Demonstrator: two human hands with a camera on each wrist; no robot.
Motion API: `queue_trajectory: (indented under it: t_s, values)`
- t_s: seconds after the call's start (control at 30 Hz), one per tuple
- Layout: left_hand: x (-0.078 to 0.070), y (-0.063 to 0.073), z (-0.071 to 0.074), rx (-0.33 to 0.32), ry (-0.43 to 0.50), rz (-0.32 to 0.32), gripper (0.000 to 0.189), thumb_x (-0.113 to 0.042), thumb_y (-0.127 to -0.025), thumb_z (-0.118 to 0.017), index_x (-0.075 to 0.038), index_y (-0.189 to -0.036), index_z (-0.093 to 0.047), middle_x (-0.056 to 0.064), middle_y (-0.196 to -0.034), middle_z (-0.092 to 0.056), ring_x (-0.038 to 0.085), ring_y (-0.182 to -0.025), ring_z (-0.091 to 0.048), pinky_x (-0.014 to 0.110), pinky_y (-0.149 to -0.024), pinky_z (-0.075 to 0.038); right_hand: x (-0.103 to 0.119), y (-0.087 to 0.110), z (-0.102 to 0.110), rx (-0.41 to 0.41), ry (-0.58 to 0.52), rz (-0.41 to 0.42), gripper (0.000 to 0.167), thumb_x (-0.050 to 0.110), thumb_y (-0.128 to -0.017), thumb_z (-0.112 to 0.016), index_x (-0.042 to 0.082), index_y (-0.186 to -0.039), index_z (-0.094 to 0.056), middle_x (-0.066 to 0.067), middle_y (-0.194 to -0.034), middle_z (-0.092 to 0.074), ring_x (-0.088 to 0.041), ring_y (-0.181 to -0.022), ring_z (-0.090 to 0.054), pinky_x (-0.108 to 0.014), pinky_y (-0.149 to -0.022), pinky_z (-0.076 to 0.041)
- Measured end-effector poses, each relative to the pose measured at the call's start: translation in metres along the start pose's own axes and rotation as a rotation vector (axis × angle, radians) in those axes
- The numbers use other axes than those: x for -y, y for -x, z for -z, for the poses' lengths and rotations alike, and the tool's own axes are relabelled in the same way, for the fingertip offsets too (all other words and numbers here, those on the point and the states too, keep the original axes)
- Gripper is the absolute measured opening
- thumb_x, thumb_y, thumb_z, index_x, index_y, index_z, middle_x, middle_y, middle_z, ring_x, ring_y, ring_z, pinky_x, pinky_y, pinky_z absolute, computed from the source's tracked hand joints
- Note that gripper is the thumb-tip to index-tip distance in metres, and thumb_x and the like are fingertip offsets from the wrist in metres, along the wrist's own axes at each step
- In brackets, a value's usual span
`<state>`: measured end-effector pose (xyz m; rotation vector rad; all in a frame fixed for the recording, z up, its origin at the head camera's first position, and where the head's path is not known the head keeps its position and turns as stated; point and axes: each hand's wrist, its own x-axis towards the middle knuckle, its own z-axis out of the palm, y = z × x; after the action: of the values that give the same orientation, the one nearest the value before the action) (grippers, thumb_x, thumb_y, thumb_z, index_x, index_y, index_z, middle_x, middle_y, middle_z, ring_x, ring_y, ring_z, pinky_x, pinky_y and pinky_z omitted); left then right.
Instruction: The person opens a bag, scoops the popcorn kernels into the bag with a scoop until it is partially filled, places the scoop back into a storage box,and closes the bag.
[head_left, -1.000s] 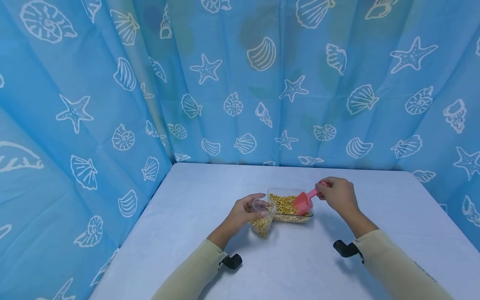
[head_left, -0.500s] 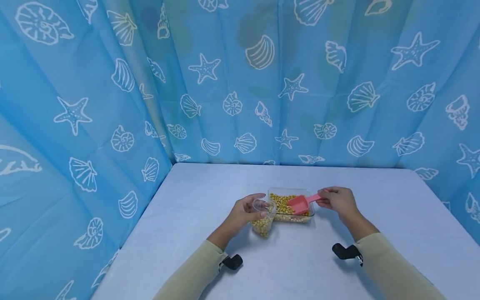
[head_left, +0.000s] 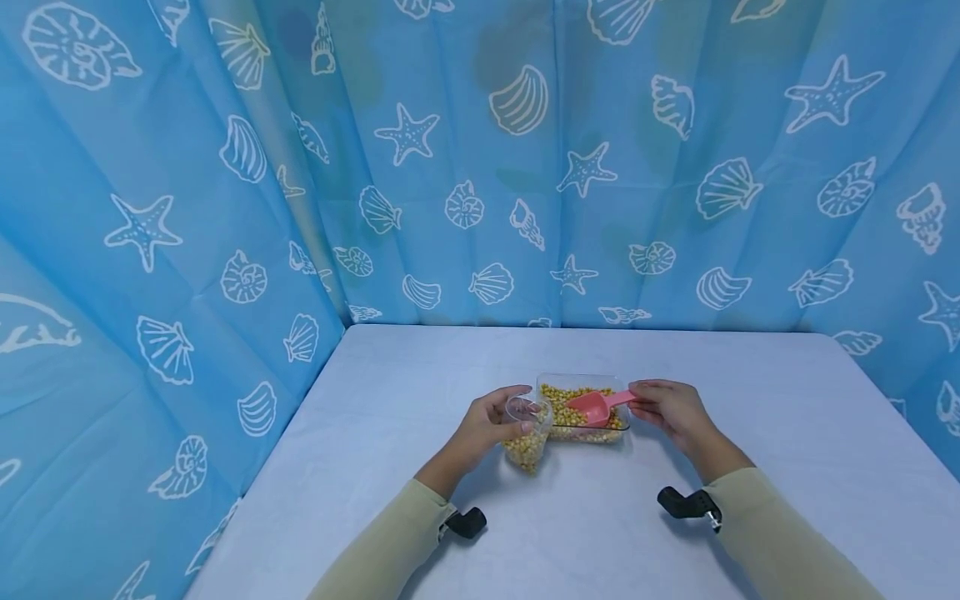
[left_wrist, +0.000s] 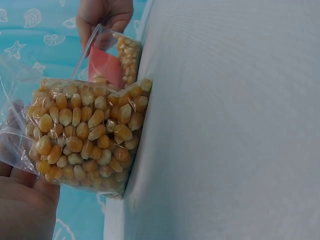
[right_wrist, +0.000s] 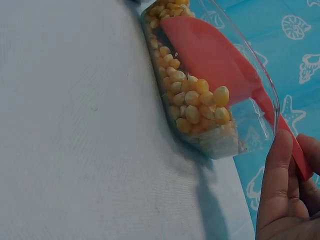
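Note:
My left hand (head_left: 482,427) grips a clear plastic bag (head_left: 525,450) near its mouth. In the left wrist view the lower part of the bag (left_wrist: 87,132) is packed with yellow corn kernels and stands on the table. A pink scoop (head_left: 595,407) is pinched by its handle in my right hand (head_left: 672,414). Its blade dips among the corn kernels (right_wrist: 197,102) inside a clear rectangular container (right_wrist: 222,145), seen in the right wrist view. The bag stands just left of the container, in front of its near left corner.
A white cloth covers the table (head_left: 420,367). Blue curtains (head_left: 465,167) with white shell and starfish prints hang behind and to the left. Black wrist cameras (head_left: 467,523) sit at both sleeve cuffs.
My right hand has lowered and moved slightly left, pushing the scoop leftward into the corn with its handle tilted flatter. The left hand and bag stay nearly still.

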<state>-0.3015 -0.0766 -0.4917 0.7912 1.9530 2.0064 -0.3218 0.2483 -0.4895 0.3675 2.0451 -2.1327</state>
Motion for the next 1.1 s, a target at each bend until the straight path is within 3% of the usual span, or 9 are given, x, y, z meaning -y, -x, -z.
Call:
queue_trajectory:
  t_s: [0.27,0.57,0.83,0.93,1.03,1.1]
  values:
    - [-0.003,0.0,0.0,0.0,-0.006,0.001,0.056,-0.006,-0.09,-0.068,-0.005,-0.142,-0.047,0.023,-0.124,-0.06,0.032,-0.114,-0.058,0.032,-0.087,-0.052,-0.006,0.002,0.002,0.011,-0.091,0.011,0.056,0.022,-0.096,-0.064,-0.009,-0.138,-0.044,-0.004,-0.095,-0.068,-0.016,-0.089,-0.069,-0.028,-0.08,-0.054]
    - [-0.001,0.0,-0.001,-0.009,-0.016,0.02,0.055,-0.007,-0.091,-0.069,-0.007,-0.141,-0.048,0.015,-0.123,-0.064,0.023,-0.11,-0.061,0.032,-0.089,-0.051,-0.012,0.005,0.003,-0.011,-0.262,-0.068,0.059,0.021,-0.096,-0.064,-0.004,-0.143,-0.039,-0.005,-0.102,-0.067,-0.013,-0.09,-0.067,-0.028,-0.087,-0.051]
    - [-0.002,-0.001,-0.001,-0.002,0.004,0.011,0.057,-0.004,-0.09,-0.068,-0.005,-0.142,-0.047,0.018,-0.124,-0.062,0.022,-0.111,-0.061,0.029,-0.086,-0.052,-0.012,0.006,0.007,-0.035,-0.31,-0.086,0.059,0.022,-0.096,-0.064,-0.001,-0.145,-0.038,-0.001,-0.096,-0.068,-0.012,-0.09,-0.068,-0.027,-0.087,-0.051]
    - [-0.002,-0.001,-0.001,-0.026,-0.021,0.02,0.058,-0.004,-0.089,-0.07,-0.005,-0.142,-0.047,0.016,-0.122,-0.062,0.017,-0.097,-0.061,0.025,-0.077,-0.051,-0.01,0.01,0.009,-0.027,-0.322,-0.073,0.059,0.022,-0.096,-0.064,-0.001,-0.144,-0.039,-0.001,-0.096,-0.069,-0.013,-0.09,-0.067,-0.028,-0.087,-0.051]
    - [-0.002,0.0,-0.001,-0.054,-0.059,0.037,0.059,-0.007,-0.087,-0.072,-0.009,-0.142,-0.049,0.011,-0.121,-0.063,0.014,-0.093,-0.058,0.023,-0.073,-0.048,-0.007,0.015,0.009,-0.021,-0.324,-0.055,0.056,0.022,-0.095,-0.065,-0.001,-0.14,-0.043,-0.001,-0.095,-0.069,-0.013,-0.09,-0.068,-0.028,-0.085,-0.052]
    - [-0.002,0.0,-0.001,-0.063,-0.064,0.042,0.06,-0.008,-0.087,-0.073,-0.013,-0.142,-0.05,0.01,-0.123,-0.063,0.016,-0.099,-0.059,0.025,-0.077,-0.049,-0.003,0.019,0.009,-0.022,-0.322,-0.045,0.051,0.024,-0.093,-0.068,0.001,-0.135,-0.048,-0.001,-0.095,-0.069,-0.014,-0.091,-0.068,-0.028,-0.085,-0.052]
